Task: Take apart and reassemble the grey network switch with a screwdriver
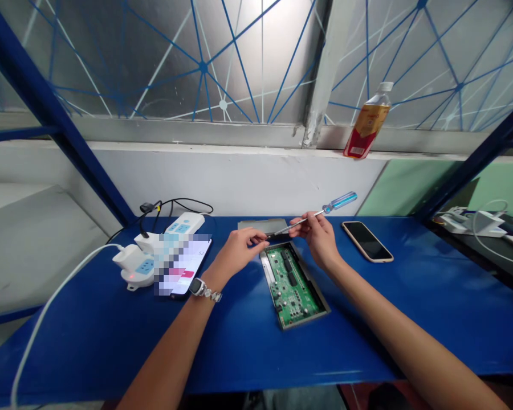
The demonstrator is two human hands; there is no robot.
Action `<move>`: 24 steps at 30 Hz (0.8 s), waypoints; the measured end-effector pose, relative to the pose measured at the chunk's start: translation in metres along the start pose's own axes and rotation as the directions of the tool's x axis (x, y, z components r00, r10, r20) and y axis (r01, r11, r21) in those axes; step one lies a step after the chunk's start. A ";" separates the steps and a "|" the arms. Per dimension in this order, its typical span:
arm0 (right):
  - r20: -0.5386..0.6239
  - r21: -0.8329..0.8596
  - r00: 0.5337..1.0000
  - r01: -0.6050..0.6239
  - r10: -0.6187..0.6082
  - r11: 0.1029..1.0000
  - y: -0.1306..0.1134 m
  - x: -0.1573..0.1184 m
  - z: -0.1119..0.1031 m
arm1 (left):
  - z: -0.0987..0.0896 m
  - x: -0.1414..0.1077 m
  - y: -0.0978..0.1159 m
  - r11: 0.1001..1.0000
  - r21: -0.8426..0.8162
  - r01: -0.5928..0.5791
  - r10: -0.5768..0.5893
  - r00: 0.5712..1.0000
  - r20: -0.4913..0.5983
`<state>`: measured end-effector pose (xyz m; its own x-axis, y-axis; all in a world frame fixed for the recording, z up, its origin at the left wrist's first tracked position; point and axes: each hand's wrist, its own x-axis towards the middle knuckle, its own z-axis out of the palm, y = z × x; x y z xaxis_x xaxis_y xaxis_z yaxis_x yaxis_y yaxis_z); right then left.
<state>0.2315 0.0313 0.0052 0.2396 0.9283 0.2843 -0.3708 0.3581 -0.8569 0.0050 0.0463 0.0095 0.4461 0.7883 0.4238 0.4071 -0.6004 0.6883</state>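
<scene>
My right hand [318,236] grips a screwdriver [342,201] by its metal shaft. Its clear blue handle points up and to the right, while the shaft slants down to the left. At the tip end, my left hand [239,250] has thumb and fingers drawn together in a pinch; whatever is between them is too small to make out. Below both hands lies a green circuit board [291,285] set in a shallow metal case [320,304]. Behind the hands, a flat grey panel [256,225] rests on the table, partly hidden by the fingers and screwdriver.
On the blue table [235,353], a white power strip [188,223] with plugs and cables stands left, beside a lit phone [199,256]. Another phone [367,241] lies right of my right hand. A drink bottle [367,122] leans on the window ledge. Blue frame posts flank the table.
</scene>
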 end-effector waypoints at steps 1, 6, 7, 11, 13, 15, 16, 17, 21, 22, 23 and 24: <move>-0.016 0.028 1.000 -0.025 0.026 0.999 0.001 -0.002 -0.003 | 0.001 0.000 0.000 1.000 -0.008 -0.010 0.010 1.000 -0.007; -0.054 0.109 0.990 -0.121 0.128 0.987 0.006 -0.007 -0.007 | 0.002 0.000 0.002 0.998 -0.033 -0.044 0.043 0.998 -0.045; -0.060 0.119 0.988 -0.134 0.142 0.984 0.007 -0.008 -0.006 | 0.003 0.000 0.002 0.998 -0.036 -0.046 0.044 0.998 -0.051; -0.082 0.140 0.979 -0.174 0.187 0.975 0.009 -0.009 -0.004 | 0.002 0.000 0.002 0.997 -0.032 -0.068 0.065 0.996 -0.063; -0.084 0.137 0.977 -0.183 0.196 0.974 0.010 -0.010 -0.003 | 0.002 0.000 0.003 0.996 -0.027 -0.082 0.080 0.995 -0.052; -0.082 0.129 0.978 -0.181 0.193 0.975 0.011 -0.011 -0.003 | 0.002 -0.001 0.004 0.995 -0.017 -0.096 0.095 0.995 -0.037; -0.078 0.124 0.979 -0.179 0.189 0.976 0.010 -0.012 -0.003 | 0.003 -0.001 0.004 0.995 -0.010 -0.101 0.100 0.994 -0.031; -0.072 0.119 0.980 -0.175 0.184 0.977 0.010 -0.013 -0.003 | 0.003 -0.001 0.004 0.995 -0.004 -0.104 0.104 0.994 -0.027; -0.041 0.086 0.986 -0.157 0.161 0.984 0.006 -0.014 -0.001 | 0.004 -0.001 0.004 0.994 0.017 -0.104 0.104 0.995 -0.008; -0.038 0.073 0.987 -0.151 0.154 0.986 0.005 -0.014 -0.001 | 0.004 -0.001 0.004 0.994 0.021 -0.104 0.104 0.995 -0.003; -0.036 0.061 0.988 -0.146 0.149 0.987 0.004 -0.015 0.000 | 0.003 -0.001 0.003 0.994 0.025 -0.103 0.103 0.995 0.000; -0.037 0.050 0.989 -0.142 0.144 0.989 0.003 -0.015 0.000 | 0.003 -0.001 0.003 0.994 0.030 -0.101 0.101 0.995 0.000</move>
<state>0.2270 0.0185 -0.0013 0.2169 0.9658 0.1420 -0.4455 0.2273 -0.8659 0.0082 0.0432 0.0094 0.4854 0.7232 0.4912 0.3835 -0.6811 0.6238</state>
